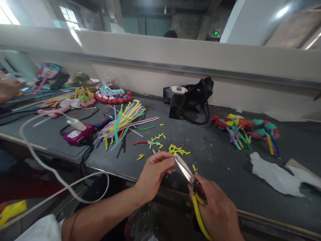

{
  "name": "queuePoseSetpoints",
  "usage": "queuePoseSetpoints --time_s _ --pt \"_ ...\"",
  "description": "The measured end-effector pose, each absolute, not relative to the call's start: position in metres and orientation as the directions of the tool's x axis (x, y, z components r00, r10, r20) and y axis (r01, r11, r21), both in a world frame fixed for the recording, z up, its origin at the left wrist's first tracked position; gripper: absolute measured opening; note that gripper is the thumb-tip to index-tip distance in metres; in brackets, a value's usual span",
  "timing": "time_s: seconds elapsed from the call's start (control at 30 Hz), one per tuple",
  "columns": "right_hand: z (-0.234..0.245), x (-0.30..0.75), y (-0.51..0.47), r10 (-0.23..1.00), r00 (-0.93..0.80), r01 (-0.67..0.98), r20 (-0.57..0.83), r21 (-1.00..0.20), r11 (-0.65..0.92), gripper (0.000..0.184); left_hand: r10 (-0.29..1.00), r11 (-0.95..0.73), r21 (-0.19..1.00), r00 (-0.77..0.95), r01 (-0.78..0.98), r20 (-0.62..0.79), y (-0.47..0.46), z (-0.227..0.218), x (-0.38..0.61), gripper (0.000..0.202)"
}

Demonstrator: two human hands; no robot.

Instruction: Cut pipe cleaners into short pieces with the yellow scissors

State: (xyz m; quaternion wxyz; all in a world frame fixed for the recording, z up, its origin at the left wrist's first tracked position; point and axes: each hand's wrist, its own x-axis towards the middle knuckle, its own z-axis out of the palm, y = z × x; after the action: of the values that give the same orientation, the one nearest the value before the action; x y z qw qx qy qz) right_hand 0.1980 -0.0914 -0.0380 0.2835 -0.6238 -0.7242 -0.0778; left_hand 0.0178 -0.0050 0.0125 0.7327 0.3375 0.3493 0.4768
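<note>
My right hand [217, 204] grips yellow-handled scissors [185, 169], their blades pointing up and left. My left hand [155, 172] is closed in a pinch right at the blade tips. A tiny bit of yellow pipe cleaner shows between its fingertips; most of it is hidden. Just beyond the fingers lies a small heap of short yellow pipe cleaner pieces [179, 150]. Pale green cut pieces [154, 143] and a short red pipe cleaner [140, 142] are scattered to its left.
A bundle of long coloured pipe cleaners [125, 120] lies left of centre, beside a purple glue gun [79, 134]. A black bag [198, 97] stands against the back wall. Pipe cleaner flowers [247, 127] and crumpled white paper [274, 175] are at right. Another person's hand [10, 88] is far left.
</note>
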Motion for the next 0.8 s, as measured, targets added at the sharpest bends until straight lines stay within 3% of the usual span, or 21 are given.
queuePoseSetpoints --time_s 0.43,0.8 --pt "-0.035 0.205 -0.093 0.872 -0.102 0.946 0.479 -0.224 0.234 0.027 0.952 0.148 0.967 0.294 -0.206 -0.083 0.000 0.015 0.014 0.016" --pt "-0.025 0.195 -0.093 0.846 -0.092 0.944 0.525 -0.224 0.241 0.026 0.952 0.171 0.937 0.296 -0.303 -0.078 -0.003 0.010 0.016 0.013"
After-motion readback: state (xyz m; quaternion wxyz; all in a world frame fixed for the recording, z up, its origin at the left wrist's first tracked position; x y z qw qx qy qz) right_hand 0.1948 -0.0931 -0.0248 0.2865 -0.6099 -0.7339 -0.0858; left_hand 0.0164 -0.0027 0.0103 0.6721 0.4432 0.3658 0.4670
